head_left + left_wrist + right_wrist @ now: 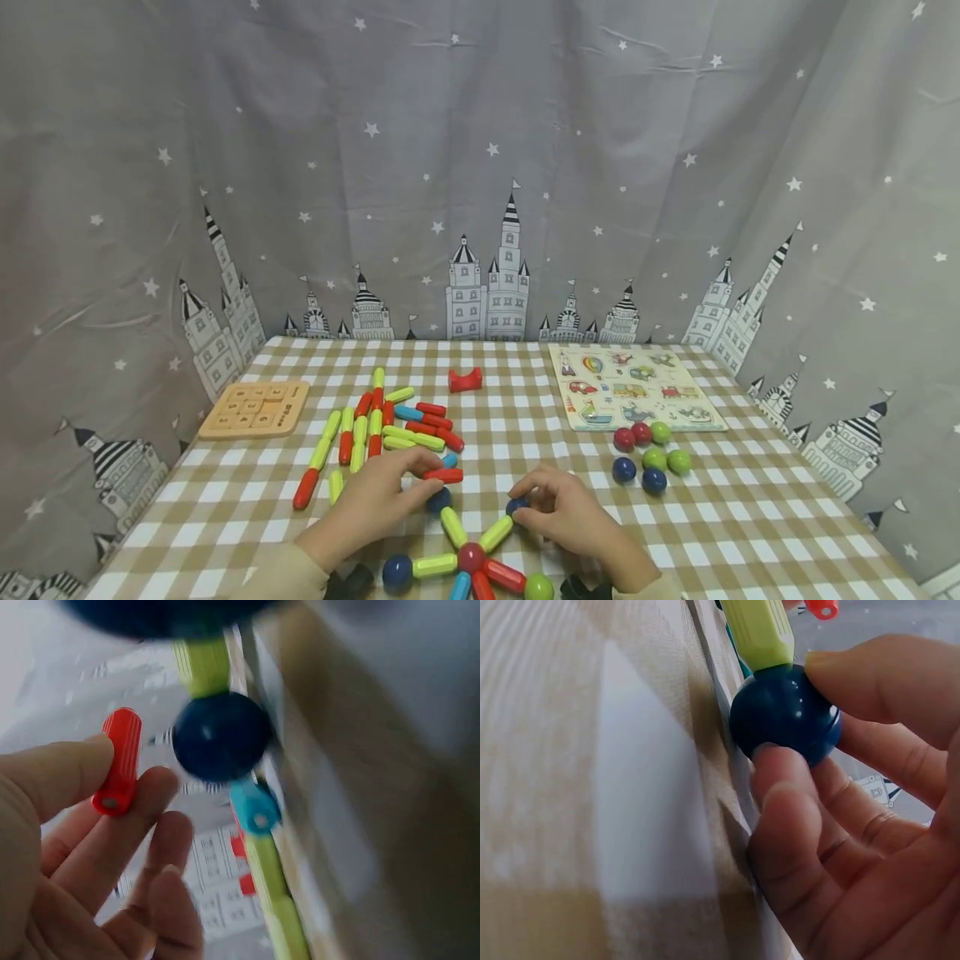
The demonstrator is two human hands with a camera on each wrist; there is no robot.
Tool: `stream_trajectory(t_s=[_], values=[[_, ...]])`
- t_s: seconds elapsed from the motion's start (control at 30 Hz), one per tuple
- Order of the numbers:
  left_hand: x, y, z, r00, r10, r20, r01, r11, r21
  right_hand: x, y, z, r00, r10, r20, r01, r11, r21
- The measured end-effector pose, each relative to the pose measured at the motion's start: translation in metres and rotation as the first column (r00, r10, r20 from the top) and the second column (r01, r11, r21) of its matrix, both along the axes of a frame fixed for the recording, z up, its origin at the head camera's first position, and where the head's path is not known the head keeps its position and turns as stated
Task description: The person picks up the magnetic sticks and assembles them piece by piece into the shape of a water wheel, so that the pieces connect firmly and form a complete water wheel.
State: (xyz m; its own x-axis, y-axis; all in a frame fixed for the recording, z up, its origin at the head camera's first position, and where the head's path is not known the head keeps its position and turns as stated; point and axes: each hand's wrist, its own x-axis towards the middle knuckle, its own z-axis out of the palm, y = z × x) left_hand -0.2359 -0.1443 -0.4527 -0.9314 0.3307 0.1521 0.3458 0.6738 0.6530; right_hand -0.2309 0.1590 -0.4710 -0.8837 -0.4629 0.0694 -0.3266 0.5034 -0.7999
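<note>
My left hand point(378, 496) pinches a red magnetic stick point(444, 475) between thumb and fingers, above the table. Just below that stick is a dark blue ball point(438, 502), at the end of a yellow-green stick point(453, 527). My right hand point(562, 508) grips another dark blue ball point(784, 712), joined to a yellow-green stick point(496, 534). Both sticks meet at a dark red ball point(471, 557), from which more sticks spread like spokes. A third dark blue ball point(397, 573) and a green ball point(538, 587) sit on other spoke ends. The frame's lower edge cuts off some spokes.
Loose yellow-green, red and blue sticks point(360, 437) lie beyond my left hand. Several coloured balls point(654, 459) are at right, near a picture puzzle board point(555, 367). A wooden number puzzle point(217, 422) lies back left, and a red notched block point(465, 381) stands behind.
</note>
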Motion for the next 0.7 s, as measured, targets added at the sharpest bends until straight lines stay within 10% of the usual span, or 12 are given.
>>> stream_trajectory(t_s=[0.33,0.7], values=[[-0.009,0.027,-0.004,0.974,-0.206,-0.096,0.171,0.943,-0.287,0.0,0.002,-0.004,0.999,-0.005,0.054,0.008,0.999,-0.051],[-0.008,0.021,-0.001,0.978,-0.206,-0.033,0.197,0.965,-0.176,0.0,0.001,-0.002,0.999,-0.019,0.044,0.02,0.999,-0.031]])
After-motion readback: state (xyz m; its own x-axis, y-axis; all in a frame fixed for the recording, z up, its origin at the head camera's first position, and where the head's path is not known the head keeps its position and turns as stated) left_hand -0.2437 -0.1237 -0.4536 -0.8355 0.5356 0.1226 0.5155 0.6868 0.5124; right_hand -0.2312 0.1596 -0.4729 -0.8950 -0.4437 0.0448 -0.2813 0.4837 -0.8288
